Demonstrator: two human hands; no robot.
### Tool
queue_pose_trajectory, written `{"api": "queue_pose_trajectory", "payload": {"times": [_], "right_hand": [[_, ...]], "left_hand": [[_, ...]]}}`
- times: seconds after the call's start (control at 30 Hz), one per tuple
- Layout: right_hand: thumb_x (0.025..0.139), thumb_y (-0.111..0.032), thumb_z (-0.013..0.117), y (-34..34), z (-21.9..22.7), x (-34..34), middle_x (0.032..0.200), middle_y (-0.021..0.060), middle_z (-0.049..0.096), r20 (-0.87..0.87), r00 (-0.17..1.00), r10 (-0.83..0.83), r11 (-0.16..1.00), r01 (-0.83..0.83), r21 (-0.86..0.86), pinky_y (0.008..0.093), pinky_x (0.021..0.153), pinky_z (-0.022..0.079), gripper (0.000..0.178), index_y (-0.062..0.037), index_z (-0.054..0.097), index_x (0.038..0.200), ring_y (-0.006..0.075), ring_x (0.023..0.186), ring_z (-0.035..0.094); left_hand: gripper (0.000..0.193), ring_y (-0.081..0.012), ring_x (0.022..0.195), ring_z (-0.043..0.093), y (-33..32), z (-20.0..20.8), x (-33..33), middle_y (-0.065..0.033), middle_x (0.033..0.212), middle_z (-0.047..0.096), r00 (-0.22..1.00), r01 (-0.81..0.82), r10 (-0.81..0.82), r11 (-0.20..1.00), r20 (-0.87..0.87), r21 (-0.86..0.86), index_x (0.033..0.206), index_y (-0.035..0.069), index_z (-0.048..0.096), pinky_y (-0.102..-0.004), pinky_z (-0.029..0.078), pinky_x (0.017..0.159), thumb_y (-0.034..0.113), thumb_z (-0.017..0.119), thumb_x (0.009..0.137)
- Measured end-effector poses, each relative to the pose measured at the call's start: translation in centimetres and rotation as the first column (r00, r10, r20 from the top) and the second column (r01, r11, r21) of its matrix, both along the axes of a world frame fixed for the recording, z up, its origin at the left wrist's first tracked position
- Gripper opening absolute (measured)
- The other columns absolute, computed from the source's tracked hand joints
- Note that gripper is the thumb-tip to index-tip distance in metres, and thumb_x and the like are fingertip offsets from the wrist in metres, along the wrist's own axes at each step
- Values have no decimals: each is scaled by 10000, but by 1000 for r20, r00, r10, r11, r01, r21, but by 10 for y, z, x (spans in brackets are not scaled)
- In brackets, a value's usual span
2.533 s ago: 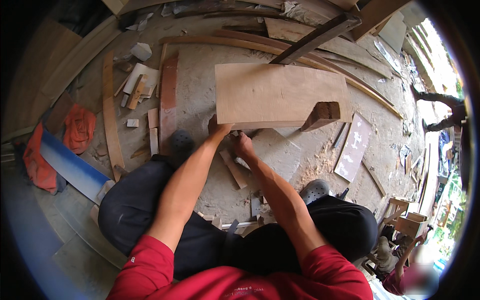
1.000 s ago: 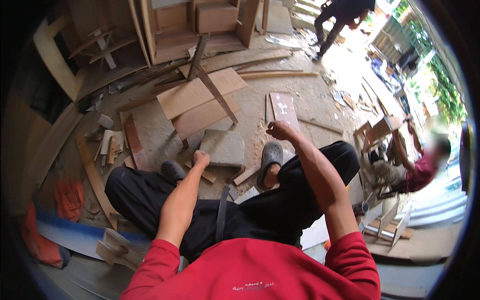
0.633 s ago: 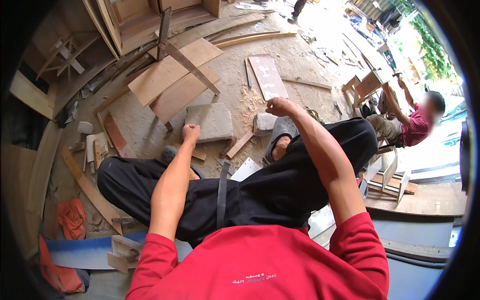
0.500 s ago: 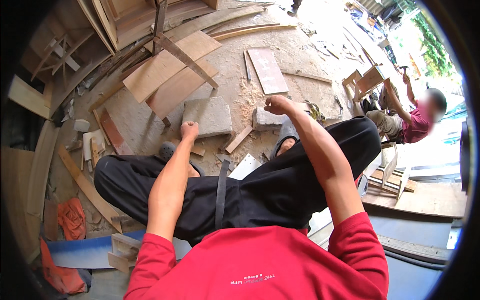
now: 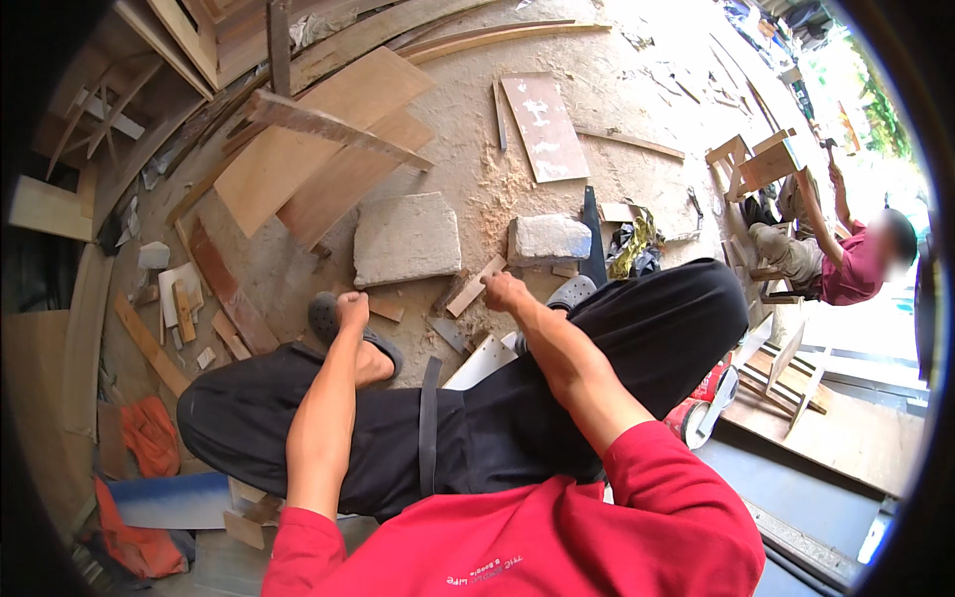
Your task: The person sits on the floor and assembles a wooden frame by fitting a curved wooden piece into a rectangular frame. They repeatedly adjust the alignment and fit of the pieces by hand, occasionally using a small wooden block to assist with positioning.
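Both my forearms reach out over my lap, the fingers curled. My left hand (image 5: 351, 310) is a closed fist beside a grey clog (image 5: 325, 320) on my foot, with nothing showing in it. My right hand (image 5: 504, 291) is closed too, right by the end of a small wood block (image 5: 476, 286) that lies on the ground; nothing is seen in its fingers. Ahead of the hands sit a wide concrete block (image 5: 408, 239) and a smaller pale block (image 5: 548, 240). A dark flat blade-like piece (image 5: 593, 239) stands beside the smaller one.
Plywood boards (image 5: 318, 139) lie far left, a long wooden bar (image 5: 338, 129) across them. Another board (image 5: 545, 124) lies farther ahead. Red cans (image 5: 688, 420) stand by my right knee. At right a co-worker (image 5: 846, 254) holds a hammer (image 5: 828, 145) near a wooden frame (image 5: 771, 162).
Both hands have drawn back toward my body, the right one also leftward, down from over the smaller block. The dark blade-like piece and red cans now show. The view has shifted slightly.
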State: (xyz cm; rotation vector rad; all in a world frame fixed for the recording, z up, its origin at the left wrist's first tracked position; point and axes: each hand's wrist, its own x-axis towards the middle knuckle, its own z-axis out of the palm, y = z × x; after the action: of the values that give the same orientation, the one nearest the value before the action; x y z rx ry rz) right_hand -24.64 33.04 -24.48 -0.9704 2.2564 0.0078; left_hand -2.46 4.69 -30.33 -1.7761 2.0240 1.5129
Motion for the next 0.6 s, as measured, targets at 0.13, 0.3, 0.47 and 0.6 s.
{"api": "queue_pose_trajectory", "payload": {"times": [0.13,0.3,0.47,0.6], "right_hand": [[836,-153,539,4,-4,11,1227,105,515,-182,967,179,977,-197,-85,423,870,466,406,-200,539,1240,270,1159,499],[910,-238,476,-14,-5,14,1295,52,466,-207,874,440,877,-468,-108,410,907,404,375,-250,515,1283,211,1180,455],[927,-272,449,-14,-26,19,1315,5,443,-286,853,436,863,-487,-137,451,1001,324,401,-302,488,1325,188,1222,404],[912,-269,473,-15,-37,19,1241,21,451,-365,827,427,880,-474,-44,480,1028,303,401,-248,468,1312,212,1200,396]], "left_hand": [[435,-294,1020,614,22,-8,9,-185,1056,657,989,99,-95,995,111,-30,1099,-7,603,-369,460,895,275,658,772],[688,-350,1176,516,56,29,-18,-259,1251,534,962,266,-268,963,54,47,1330,2,432,-387,405,988,341,675,782],[770,-418,1344,286,72,38,-30,-305,1466,214,800,549,-547,833,246,69,1407,94,371,-417,320,1067,417,684,782],[737,-444,1322,310,79,45,-35,-311,1474,168,672,691,-675,720,304,69,1399,125,395,-432,330,1063,410,681,783]]}}
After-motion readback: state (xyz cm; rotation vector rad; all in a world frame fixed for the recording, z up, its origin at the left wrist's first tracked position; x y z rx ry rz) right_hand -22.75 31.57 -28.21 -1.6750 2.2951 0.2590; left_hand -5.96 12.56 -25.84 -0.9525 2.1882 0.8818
